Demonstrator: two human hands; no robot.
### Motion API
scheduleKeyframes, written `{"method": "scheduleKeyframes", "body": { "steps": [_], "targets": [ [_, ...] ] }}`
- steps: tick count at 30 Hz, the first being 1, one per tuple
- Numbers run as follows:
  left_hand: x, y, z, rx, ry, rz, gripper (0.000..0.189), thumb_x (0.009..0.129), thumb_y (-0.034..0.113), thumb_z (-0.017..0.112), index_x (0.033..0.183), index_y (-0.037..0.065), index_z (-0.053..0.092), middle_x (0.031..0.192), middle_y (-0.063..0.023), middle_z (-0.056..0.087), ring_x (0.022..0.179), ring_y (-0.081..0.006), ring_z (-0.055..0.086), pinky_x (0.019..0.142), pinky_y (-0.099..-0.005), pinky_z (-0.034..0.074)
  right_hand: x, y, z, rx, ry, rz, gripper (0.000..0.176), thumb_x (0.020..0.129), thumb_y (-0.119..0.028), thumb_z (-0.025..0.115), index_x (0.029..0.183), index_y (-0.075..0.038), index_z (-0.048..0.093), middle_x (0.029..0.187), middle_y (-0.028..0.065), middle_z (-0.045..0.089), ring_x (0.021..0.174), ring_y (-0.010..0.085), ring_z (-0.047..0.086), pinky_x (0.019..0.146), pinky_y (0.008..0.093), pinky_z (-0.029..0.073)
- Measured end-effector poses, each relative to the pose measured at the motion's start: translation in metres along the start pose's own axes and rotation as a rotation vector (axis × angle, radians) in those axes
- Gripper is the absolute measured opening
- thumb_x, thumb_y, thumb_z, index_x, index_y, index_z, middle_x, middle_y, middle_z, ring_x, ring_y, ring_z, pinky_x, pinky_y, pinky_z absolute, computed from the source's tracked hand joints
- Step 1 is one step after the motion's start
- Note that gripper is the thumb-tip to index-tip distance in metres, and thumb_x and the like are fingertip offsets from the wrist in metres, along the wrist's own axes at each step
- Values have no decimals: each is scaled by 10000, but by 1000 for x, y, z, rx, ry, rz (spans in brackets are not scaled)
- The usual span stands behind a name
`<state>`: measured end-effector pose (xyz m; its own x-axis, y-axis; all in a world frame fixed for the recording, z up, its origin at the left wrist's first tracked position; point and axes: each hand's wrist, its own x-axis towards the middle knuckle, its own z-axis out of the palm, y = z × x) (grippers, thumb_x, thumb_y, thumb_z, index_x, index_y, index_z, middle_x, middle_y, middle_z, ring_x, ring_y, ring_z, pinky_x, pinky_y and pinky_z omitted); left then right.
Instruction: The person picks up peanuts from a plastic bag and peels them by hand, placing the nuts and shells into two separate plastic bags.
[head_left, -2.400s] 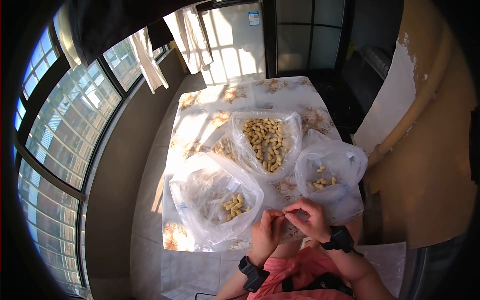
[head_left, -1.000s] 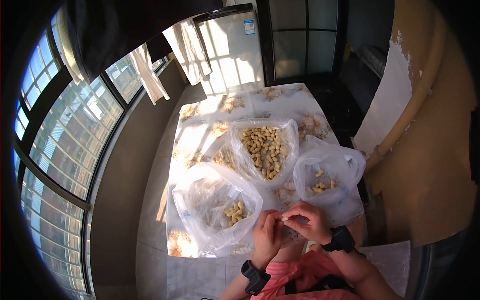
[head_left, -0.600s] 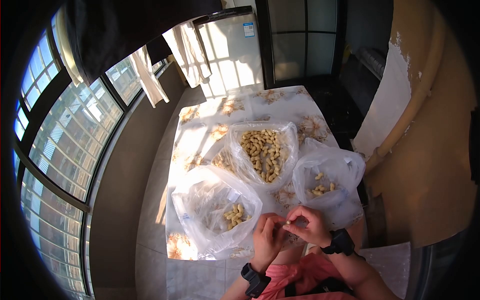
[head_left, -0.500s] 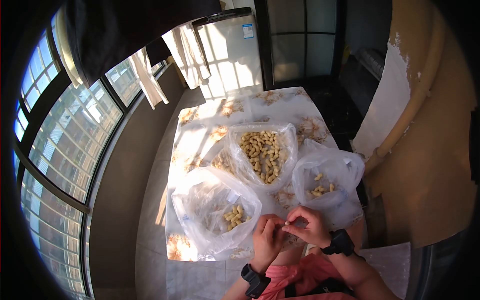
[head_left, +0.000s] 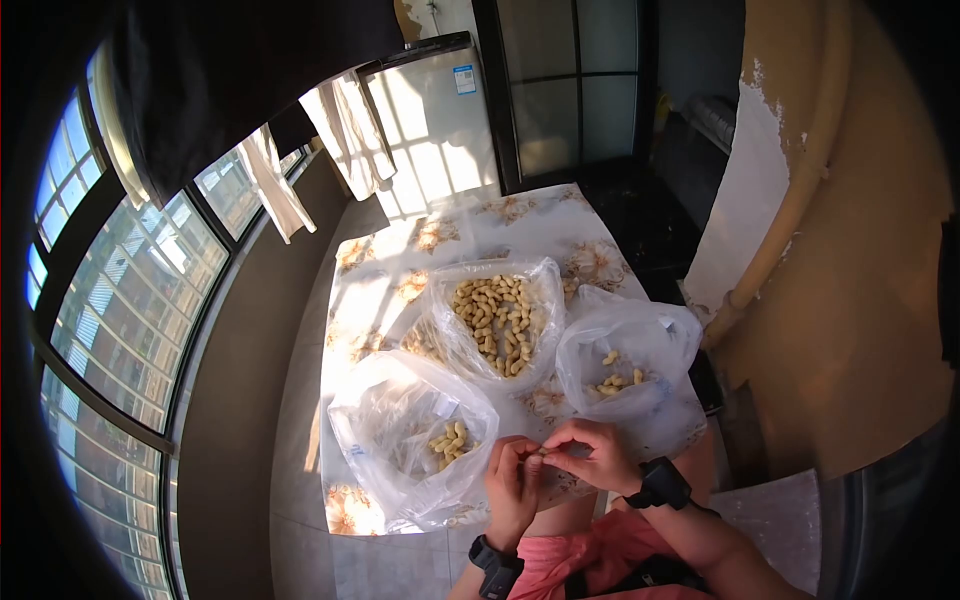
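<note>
One peanut [head_left: 543, 452] is pinched jointly by the fingertips of the left hand [head_left: 512, 482] and the right hand [head_left: 592, 458], just right of the near-left plastic bag [head_left: 395, 440].

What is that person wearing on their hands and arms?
No gloves: the left hand and right hand are bare. Each wrist has a chunky black strap like a watch, the left band and the right band. The forearms have no sleeves. Coral-pink clothing shows below.

The left hand [head_left: 512, 482] and right hand [head_left: 592, 460] are hiding most of the pinched peanut [head_left: 543, 452]. The bottom edge is cutting off both forearms [head_left: 702, 530].
</note>
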<state>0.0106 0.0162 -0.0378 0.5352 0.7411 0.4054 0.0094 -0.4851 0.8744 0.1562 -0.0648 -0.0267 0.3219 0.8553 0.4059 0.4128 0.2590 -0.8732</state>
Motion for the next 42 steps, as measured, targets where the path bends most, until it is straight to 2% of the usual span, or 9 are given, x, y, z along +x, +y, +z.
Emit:
{"method": "scheduleKeyframes", "body": {
  "steps": [9,11,14,23,26,33,36,39,42],
  "targets": [
    [1,-1,-1,72,9,59,51,925,41,608,949,5,581,955,-138,602,827,-274,611,721,-351,498,3,-5,1,18,3,-27,127,813,-51,751,920,-45,684,848,66,678,757,189,663,682,293,522],
    [0,-2,-1,78,5,43,68,910,51,628,950,26,580,968,-154,611,845,-330,620,729,-384,498,2,-6,0,22,-19,-12,134,820,-52,739,945,-39,691,852,74,686,760,185,669,690,290,521],
    [1,-3,0,99,11,77,55,928,53,606,939,7,579,955,-147,606,820,-294,613,714,-367,495,2,-10,-1,46,-27,40,142,832,-59,733,967,-32,696,848,77,695,757,179,676,693,284,521],
    [2,1,-1,83,-7,54,68,911,39,631,947,4,584,963,-136,597,810,-275,608,713,-350,501,-2,-3,-2,94,-21,137,126,854,-84,757,943,-19,697,880,67,712,810,141,682,724,272,532],
    [2,-1,-2,58,-8,49,89,895,43,646,962,18,592,976,-145,607,847,-316,617,730,-374,498,-1,-3,-2,70,-31,106,130,844,-93,770,930,-24,700,879,68,712,811,138,680,722,271,532],
    [2,-1,-3,23,-26,39,89,907,47,634,980,16,594,970,-147,610,828,-309,622,717,-371,503,-1,-2,-2,43,-42,84,123,834,-73,771,926,-27,703,877,66,710,794,153,679,718,276,532],
    [1,0,-2,41,-14,35,92,917,57,627,995,17,598,972,-151,614,817,-303,626,710,-362,506,-2,-2,-1,79,-13,119,139,812,-31,776,926,-27,696,895,64,707,807,162,679,721,283,532],
    [0,0,-2,1,-15,-33,97,926,65,619,1009,18,602,968,-146,620,814,-294,630,704,-351,507,2,-14,-7,54,64,-22,150,796,-23,776,913,-43,684,919,81,702,811,183,680,722,287,528],
    [-1,4,-3,4,-29,-48,91,922,63,629,999,19,611,945,-126,624,775,-267,630,672,-335,504,9,-34,-32,-171,226,-102,173,771,59,740,903,-29,670,939,92,691,839,193,674,752,292,531]
  ]
}}
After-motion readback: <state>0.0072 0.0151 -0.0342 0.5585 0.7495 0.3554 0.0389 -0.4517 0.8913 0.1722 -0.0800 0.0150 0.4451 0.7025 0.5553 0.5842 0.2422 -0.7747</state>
